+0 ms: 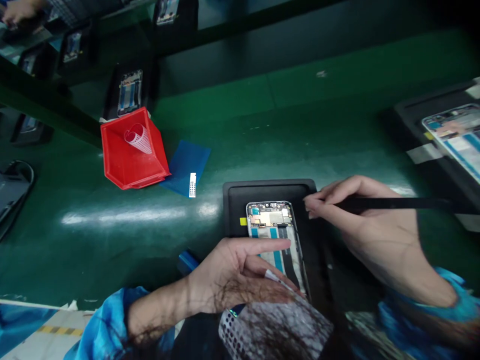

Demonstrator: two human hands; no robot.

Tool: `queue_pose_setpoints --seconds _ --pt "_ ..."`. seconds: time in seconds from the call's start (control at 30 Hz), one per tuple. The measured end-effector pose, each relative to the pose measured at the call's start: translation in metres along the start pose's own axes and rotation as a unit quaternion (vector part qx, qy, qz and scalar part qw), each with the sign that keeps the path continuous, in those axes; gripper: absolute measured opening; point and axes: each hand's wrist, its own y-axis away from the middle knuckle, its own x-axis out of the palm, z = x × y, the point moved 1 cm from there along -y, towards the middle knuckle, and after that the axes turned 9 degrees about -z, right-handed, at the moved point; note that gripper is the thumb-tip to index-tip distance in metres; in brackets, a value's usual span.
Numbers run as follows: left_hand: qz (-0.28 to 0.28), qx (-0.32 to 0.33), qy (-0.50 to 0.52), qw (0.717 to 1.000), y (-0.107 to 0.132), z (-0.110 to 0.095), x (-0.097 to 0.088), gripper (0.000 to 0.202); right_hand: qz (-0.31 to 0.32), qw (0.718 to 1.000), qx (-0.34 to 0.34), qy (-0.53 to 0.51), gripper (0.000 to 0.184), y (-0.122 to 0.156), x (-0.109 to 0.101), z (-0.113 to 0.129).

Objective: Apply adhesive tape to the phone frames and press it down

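Note:
An opened phone point(275, 230) with its circuit board exposed lies in a black tray point(240, 200) on the green belt. My left hand point(236, 272) rests over the phone's lower half, forefinger stretched across it, other fingers curled on a small white strip point(277, 279). My right hand point(367, 225) pinches a long black tool point(397, 203) whose tip sits just right of the phone's top edge. A perforated white sheet point(262, 325) lies below my left hand.
A red bin point(123, 160) holding a curled perforated sheet stands at the left, with a blue film point(187, 162) and a small white strip beside it. Another phone in a black tray point(416, 120) sits at the right. More trays line the far left, by another person's hand.

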Motion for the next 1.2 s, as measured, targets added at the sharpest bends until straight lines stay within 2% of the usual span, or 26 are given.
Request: queue_pose_setpoints --seconds 0.13,0.33,0.6,0.8,1.03,1.13,1.2 --pt "0.011 0.014 0.001 1.000 -0.001 0.002 -0.001 0.091 -0.001 1.000 -0.008 0.019 0.028 -0.002 0.005 -0.002" --pt "0.004 0.017 -0.025 1.000 -0.001 0.003 -0.001 0.081 0.014 0.999 -0.023 0.031 0.030 0.001 0.007 0.003" --pt "-0.002 0.015 -0.036 0.999 0.000 0.002 0.000 0.089 0.021 0.998 -0.045 0.029 0.025 -0.002 0.008 0.001" --pt "0.011 0.020 -0.018 1.000 -0.002 0.003 -0.001 0.085 0.029 0.995 -0.087 0.028 0.025 0.001 0.009 -0.002" --pt "0.006 0.026 -0.017 1.000 -0.002 0.005 -0.001 0.078 0.071 0.982 -0.170 0.042 0.027 0.007 0.006 -0.004" --pt "0.015 0.031 -0.018 0.999 -0.002 0.006 -0.003 0.080 0.099 0.975 -0.194 0.048 0.026 0.009 0.003 -0.007" --pt "0.016 0.033 -0.021 0.999 -0.003 0.005 -0.004 0.084 0.092 0.976 -0.192 0.045 0.027 0.010 0.003 -0.008"
